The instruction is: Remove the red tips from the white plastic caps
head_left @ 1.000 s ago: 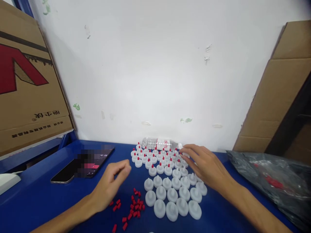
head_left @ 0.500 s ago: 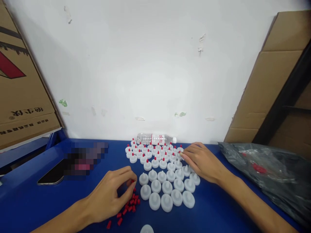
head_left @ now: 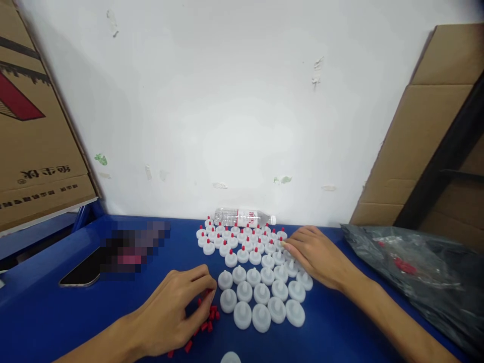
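Many white nozzle caps stand in rows on a blue table. The rear ones carry small red tip covers; the nearer ones have bare nozzles. My left hand is closed in a pinch, with a red tip cover at its fingertips, over a pile of loose red tip covers. At the right rear of the group, my right hand has its thumb and fingers closed on a white nozzle cap with a red tip; its fingers partly hide that cap.
A clear plastic bottle lies along the wall behind the caps. At left rests a phone beside a blurred patch. A dark plastic bag lies at right, bearing a clear bag with red pieces. Cardboard leans at left.
My left hand has closed over the loose red tip covers, and red now shows between its fingertips. My right hand stays at the rear caps. The whole view has shifted slightly.
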Demonstrator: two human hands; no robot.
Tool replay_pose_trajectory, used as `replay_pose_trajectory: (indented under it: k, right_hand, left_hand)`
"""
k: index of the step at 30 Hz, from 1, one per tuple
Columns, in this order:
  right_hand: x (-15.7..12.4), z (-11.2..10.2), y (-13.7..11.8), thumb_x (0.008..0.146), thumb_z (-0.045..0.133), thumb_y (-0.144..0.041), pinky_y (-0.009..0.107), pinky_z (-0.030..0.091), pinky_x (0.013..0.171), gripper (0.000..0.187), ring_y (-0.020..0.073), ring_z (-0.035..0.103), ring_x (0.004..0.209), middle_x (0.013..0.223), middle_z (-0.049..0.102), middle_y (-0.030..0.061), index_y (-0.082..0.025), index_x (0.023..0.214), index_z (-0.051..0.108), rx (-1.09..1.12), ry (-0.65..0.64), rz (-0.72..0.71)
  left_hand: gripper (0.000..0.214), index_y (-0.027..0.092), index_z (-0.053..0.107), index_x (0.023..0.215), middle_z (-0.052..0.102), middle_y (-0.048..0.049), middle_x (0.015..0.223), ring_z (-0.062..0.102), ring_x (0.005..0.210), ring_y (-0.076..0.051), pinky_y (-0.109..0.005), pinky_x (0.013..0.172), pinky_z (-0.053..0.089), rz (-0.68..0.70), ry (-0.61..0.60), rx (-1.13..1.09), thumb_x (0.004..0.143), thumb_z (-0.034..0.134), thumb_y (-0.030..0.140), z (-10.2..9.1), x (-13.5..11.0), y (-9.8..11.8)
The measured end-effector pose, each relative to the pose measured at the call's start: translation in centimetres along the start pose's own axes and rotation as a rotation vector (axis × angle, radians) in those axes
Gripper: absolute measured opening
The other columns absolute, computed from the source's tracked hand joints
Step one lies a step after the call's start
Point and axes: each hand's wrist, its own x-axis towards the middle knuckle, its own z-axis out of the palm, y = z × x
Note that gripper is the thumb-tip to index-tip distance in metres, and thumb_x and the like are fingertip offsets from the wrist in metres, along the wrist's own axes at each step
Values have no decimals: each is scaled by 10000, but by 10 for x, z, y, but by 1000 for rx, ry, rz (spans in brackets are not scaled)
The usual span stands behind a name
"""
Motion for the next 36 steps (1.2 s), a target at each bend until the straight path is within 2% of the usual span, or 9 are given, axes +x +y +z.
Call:
replay_pose_trajectory:
  k: [3, 8, 12, 17, 22, 25, 29, 32, 36]
  right_hand:
    - [-1, 0, 4, 1128, 323, -389, 478, 439, 990, 450, 260, 669, 997, 1010, 752, 79, -222, 1018, 726, 16, 26, 65]
    - [-3, 9, 12, 1138, 185, -426, 497, 467, 1065, 566, 276, 651, 1222, 1272, 733, 96, -236, 1266, 702, 70, 72, 220]
    - [-3, 22, 16, 1133, 159, -484, 521, 464, 1133, 632, 285, 606, 1347, 1379, 706, 89, -238, 1346, 700, 91, 4, 267]
    - [1, 32, 17, 1124, 159, -537, 602, 456, 1137, 663, 334, 562, 1403, 1383, 705, 50, -249, 1369, 704, 84, -68, 289]
    - [4, 21, 12, 1128, 206, -503, 560, 453, 1124, 618, 317, 641, 1308, 1275, 763, 59, -260, 1238, 764, 54, 13, 235]
    - [4, 6, 9, 1130, 255, -441, 534, 447, 1075, 554, 308, 703, 1161, 1167, 789, 82, -250, 1090, 773, 17, 128, 172]
    - [2, -11, 2, 1111, 406, -425, 477, 459, 935, 384, 277, 702, 944, 988, 770, 86, -221, 973, 701, -44, 297, 75]
    - [2, -12, -8, 1069, 541, -416, 414, 462, 804, 270, 241, 653, 803, 904, 716, 63, -211, 927, 643, -87, 364, 0]
    - [6, -5, -26, 1054, 588, -321, 359, 448, 738, 136, 216, 639, 796, 949, 693, 58, -206, 991, 623, -105, 376, -108]
  left_hand:
    - [198, 237, 628, 989, 637, -4, 864, 595, 696, -144, -289, 625, 366, -11, 9, -6, 1013, 447, 160, 0, 0, 0]
    - [211, 234, 639, 1043, 643, -28, 954, 616, 758, -155, -291, 651, 397, -35, 43, -16, 1022, 442, 162, 1, 1, 0]
    - [231, 238, 661, 1079, 647, -49, 1046, 635, 884, -187, -303, 716, 441, -42, 80, -15, 1016, 456, 151, 4, 1, -1]
    - [276, 274, 635, 1149, 656, -33, 1088, 623, 962, -207, -321, 763, 449, -67, 1, -22, 1003, 449, 132, 2, -2, 1]
    - [250, 281, 603, 1156, 665, -14, 1031, 604, 963, -224, -330, 761, 434, -100, -107, -10, 1002, 463, 143, -2, 0, 4]
    - [219, 274, 603, 1134, 663, -16, 1036, 599, 951, -222, -325, 736, 414, -107, -115, 4, 1010, 470, 151, -2, 1, 3]
    - [162, 251, 609, 1018, 658, -15, 967, 588, 916, -217, -322, 699, 376, -114, -116, 40, 1031, 468, 173, 0, 2, 2]
    - [169, 238, 611, 967, 652, -16, 909, 579, 889, -217, -324, 679, 356, -102, -130, 62, 1036, 468, 182, -1, 3, 2]
    - [198, 228, 616, 963, 642, -25, 900, 568, 864, -210, -326, 682, 358, -100, -112, 58, 1047, 441, 189, -3, 5, 1]
